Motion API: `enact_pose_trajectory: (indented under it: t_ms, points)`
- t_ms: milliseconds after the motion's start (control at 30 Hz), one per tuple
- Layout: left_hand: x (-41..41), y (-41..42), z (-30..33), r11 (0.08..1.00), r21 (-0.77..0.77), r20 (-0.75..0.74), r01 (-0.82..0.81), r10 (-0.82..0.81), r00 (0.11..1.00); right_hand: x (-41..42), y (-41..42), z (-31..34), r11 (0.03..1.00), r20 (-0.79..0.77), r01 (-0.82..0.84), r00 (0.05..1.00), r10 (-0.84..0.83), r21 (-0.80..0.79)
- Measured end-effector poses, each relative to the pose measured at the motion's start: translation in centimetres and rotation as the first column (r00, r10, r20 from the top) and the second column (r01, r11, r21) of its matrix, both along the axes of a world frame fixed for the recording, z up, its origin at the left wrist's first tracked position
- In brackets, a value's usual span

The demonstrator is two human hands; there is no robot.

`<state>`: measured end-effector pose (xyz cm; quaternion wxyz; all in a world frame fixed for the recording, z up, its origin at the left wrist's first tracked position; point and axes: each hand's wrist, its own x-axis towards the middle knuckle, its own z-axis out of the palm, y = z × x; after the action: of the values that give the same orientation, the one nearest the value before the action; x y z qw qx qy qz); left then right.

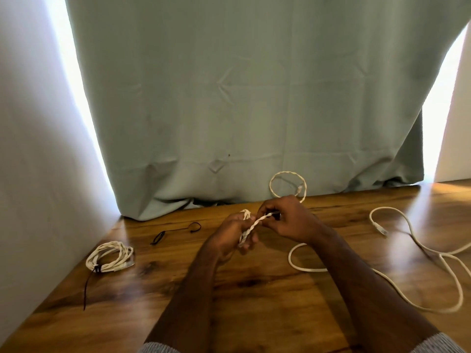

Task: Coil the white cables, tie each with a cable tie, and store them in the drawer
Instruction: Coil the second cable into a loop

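Braided white cable (252,222) between left hand (233,231) and right hand (288,220)

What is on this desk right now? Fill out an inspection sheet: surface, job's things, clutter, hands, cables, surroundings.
Surface: glossy wooden tabletop, uncovered.
Job's things: coiled braided cable at left, bound with a black cable tie whose tail trails toward the near edge; two loose black cable ties lie mid-table.
Clutter: nothing seen.
Hands: left hand grips a bunch of braided white cable; right hand pinches the strand running from it.
Cables: that cable's free end loops up behind the hands; a smooth white cable sprawls uncoiled at right.
Surroundings: pale green curtain behind the table, white wall at left; no drawer in view.
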<state>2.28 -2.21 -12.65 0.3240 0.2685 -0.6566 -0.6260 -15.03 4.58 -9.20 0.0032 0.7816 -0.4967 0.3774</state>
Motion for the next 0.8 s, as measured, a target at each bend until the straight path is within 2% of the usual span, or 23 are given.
enact_pose_trajectory:
  t_ms: [167, 267, 400, 467, 533, 600, 667, 800]
  points:
    - [0.1, -0.3, 0.5, 0.974, 0.158, 0.009, 0.163, -0.166, 0.986, -1.0, -0.6, -0.7, 0.998, 0.143, -0.013, 0.990, 0.005, 0.057]
    - [0.5, 0.0, 0.7, 0.939, 0.193, 0.008, 0.286, -0.293, 0.956, -1.9, -0.7, -0.7, 0.994, 0.235, -0.028, 0.972, 0.003, 0.103]
    - [0.9, 0.3, 1.0, 0.891, 0.162, -0.109, 0.424, -0.411, 0.905, -1.7, -0.9, -0.8, 0.976, 0.305, -0.134, 0.949, 0.077, 0.170]
    - [1.1, 0.3, 1.2, 0.862, 0.187, -0.172, 0.471, -0.443, 0.880, -0.9, -0.9, -0.7, 0.953, 0.390, -0.221, 0.912, 0.126, 0.208]
    - [1.3, 0.2, 1.2, 0.840, 0.233, -0.219, 0.489, -0.445, 0.868, -0.4, -1.0, -0.6, 0.931, 0.436, -0.294, 0.883, 0.176, 0.218]
    - [1.4, -0.1, 1.0, 0.825, 0.273, -0.282, 0.495, -0.423, 0.861, -0.2, -1.0, -0.6, 0.918, 0.419, -0.336, 0.880, 0.225, 0.211]
    - [1.5, -0.3, 0.9, 0.832, 0.279, -0.306, 0.479, -0.396, 0.866, 0.0, -1.2, -0.7, 0.935, 0.372, -0.304, 0.902, 0.221, 0.184]
    - [1.3, 0.1, 0.4, 0.929, 0.140, -0.217, 0.342, -0.308, 0.926, 0.2, -1.6, -1.3, 0.964, 0.346, -0.243, 0.918, 0.193, 0.107]
